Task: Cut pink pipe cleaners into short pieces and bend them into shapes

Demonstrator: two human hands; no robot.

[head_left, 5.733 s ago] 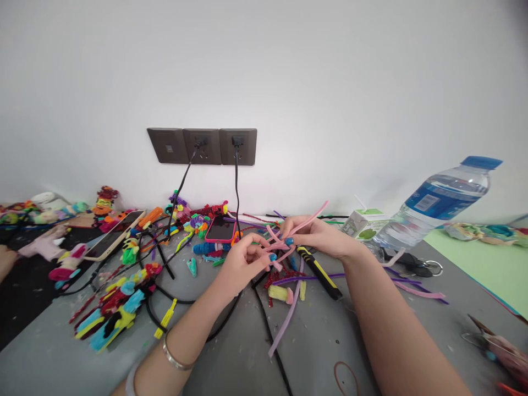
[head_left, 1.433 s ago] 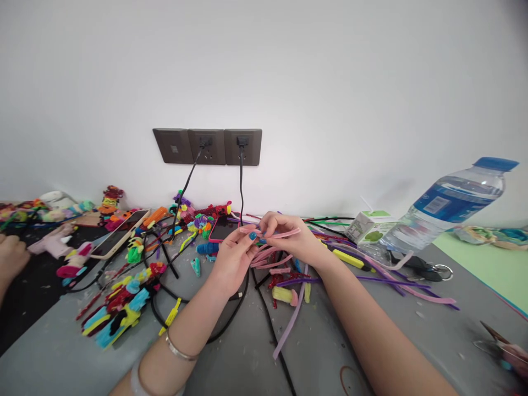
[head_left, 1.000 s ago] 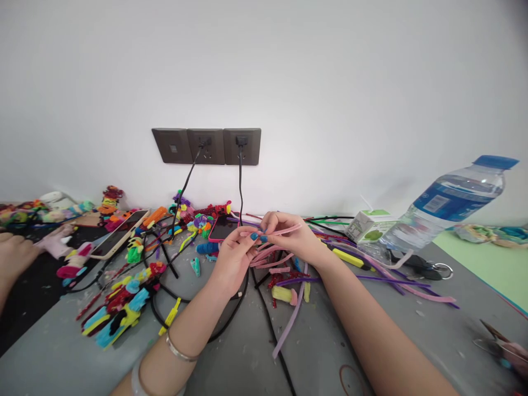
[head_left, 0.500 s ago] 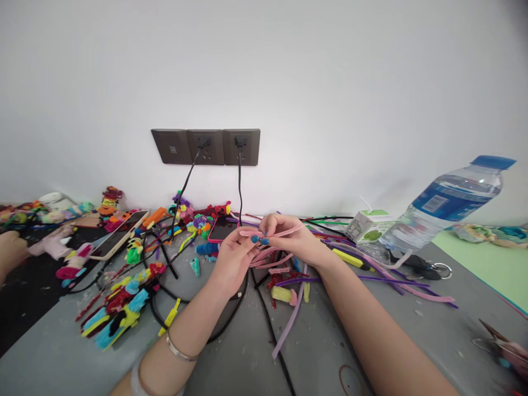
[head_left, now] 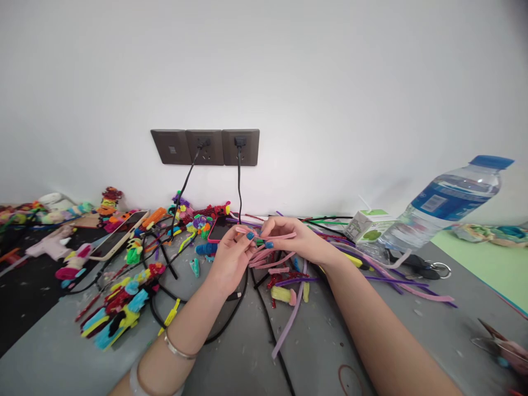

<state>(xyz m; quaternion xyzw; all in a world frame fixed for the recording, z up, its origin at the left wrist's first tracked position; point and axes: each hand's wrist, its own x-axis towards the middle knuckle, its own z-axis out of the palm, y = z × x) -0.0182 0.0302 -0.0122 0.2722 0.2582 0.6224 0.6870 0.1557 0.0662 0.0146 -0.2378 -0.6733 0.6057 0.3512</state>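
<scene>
Head view: your hands meet above the gray table (head_left: pixel 317 341). Your left hand (head_left: pixel 230 259) pinches a pink pipe cleaner (head_left: pixel 284 236), thumb to finger; your right hand (head_left: pixel 300 240) pinches it just beside, free end poking out to the right. Can't tell if it's one piece or two: the spot between your fingertips is too small, and your curled fingers hide some. More pink strips (head_left: pixel 264 256) sit right below; hanging or lying, unclear. Your left hand covers part of the pink-edged phone (head_left: pixel 218 230); your right forearm hides much of the yellow tool (head_left: pixel 352 260). Pointed thing (head_left: pixel 511 349) at right edge: cut off, blurred.
</scene>
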